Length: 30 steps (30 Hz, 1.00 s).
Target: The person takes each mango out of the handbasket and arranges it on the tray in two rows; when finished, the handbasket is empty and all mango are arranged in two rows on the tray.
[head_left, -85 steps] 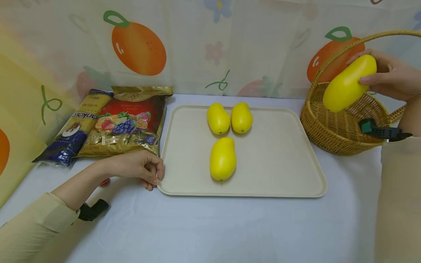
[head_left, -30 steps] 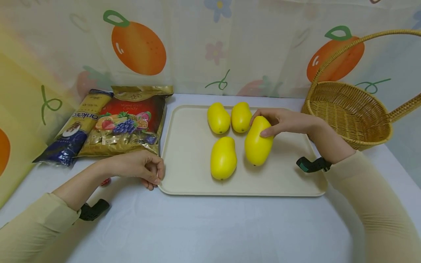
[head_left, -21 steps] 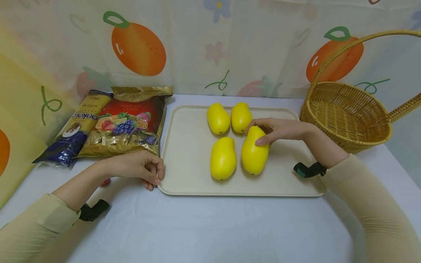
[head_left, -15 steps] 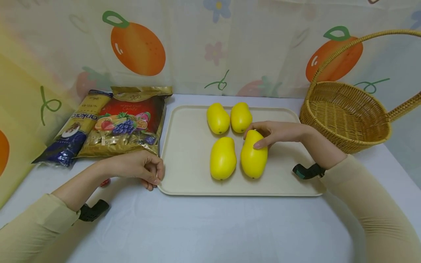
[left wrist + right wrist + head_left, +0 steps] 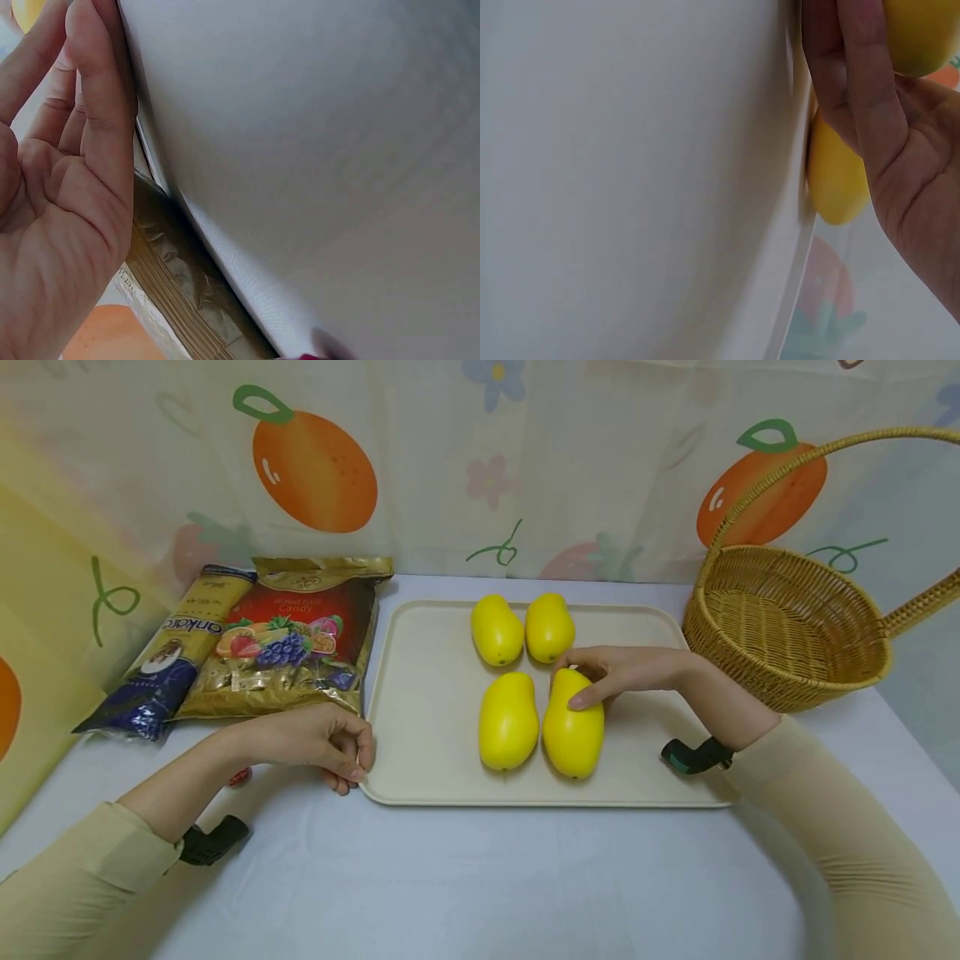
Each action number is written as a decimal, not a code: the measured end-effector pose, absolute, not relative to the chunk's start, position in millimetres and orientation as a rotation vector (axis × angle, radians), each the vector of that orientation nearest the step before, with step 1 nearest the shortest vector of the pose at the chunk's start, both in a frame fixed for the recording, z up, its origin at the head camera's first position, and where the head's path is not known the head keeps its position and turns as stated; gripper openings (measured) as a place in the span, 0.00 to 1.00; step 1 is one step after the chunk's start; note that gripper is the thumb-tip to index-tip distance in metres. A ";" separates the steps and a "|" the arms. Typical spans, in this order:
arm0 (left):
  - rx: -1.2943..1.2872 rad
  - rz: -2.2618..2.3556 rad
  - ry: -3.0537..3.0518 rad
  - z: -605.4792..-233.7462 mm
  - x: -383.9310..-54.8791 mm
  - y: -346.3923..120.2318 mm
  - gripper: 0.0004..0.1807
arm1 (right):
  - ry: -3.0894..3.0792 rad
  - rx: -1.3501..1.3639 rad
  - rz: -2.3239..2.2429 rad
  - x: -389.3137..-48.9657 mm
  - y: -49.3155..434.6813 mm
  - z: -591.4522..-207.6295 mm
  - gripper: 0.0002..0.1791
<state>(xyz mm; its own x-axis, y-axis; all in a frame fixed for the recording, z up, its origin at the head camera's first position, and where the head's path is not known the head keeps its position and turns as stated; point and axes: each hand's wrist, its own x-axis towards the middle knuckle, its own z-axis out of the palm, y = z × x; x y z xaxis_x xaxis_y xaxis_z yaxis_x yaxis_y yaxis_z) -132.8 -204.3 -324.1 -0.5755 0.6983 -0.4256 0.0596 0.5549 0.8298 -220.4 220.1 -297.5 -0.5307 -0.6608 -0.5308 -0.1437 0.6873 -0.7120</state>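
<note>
My right hand (image 5: 633,672) holds a yellow mango (image 5: 573,731) low at the front of the beige tray (image 5: 427,693). The thumb lies on its near side, while the other fingers go behind it. Just to its left lies a second mango (image 5: 508,722). Two more mangoes, one at left (image 5: 498,631) and one at right (image 5: 550,628), sit side by side at the back of the tray. My left hand (image 5: 322,743) pinches the tray's front left corner with curled fingers. In the left wrist view the left hand (image 5: 67,165) shows its palm side, its fingertips partly cut off.
A wicker basket (image 5: 708,635) with a tall handle stands right of the tray, with nothing inside. At the back left lie a red and gold candy bag (image 5: 292,635) and a blue and gold packet (image 5: 168,652). A small red item (image 5: 240,776) is partly hidden behind the left forearm.
The right hand has carried a mango from above the basket leftward and down to the tray, then slid or lowered it beside the front mango. The left hand has stayed at the corner.
</note>
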 end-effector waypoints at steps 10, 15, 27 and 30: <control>0.584 1.057 1.969 -323.6 -133.6 -203.1 0.11 | 2.067 -0.607 -0.721 -222.2 216.8 -296.6 0.31; 0.592 1.055 1.979 -323.5 -133.9 -202.8 0.11 | 2.055 -0.613 -0.739 -222.1 215.3 -295.7 0.28; 0.586 1.067 1.964 -323.2 -133.1 -203.4 0.12 | 2.062 -0.608 -0.753 -223.7 219.4 -293.4 0.30; 0.585 1.066 1.969 -322.7 -132.6 -203.2 0.12 | 2.068 -0.608 -0.758 -223.1 220.5 -291.8 0.31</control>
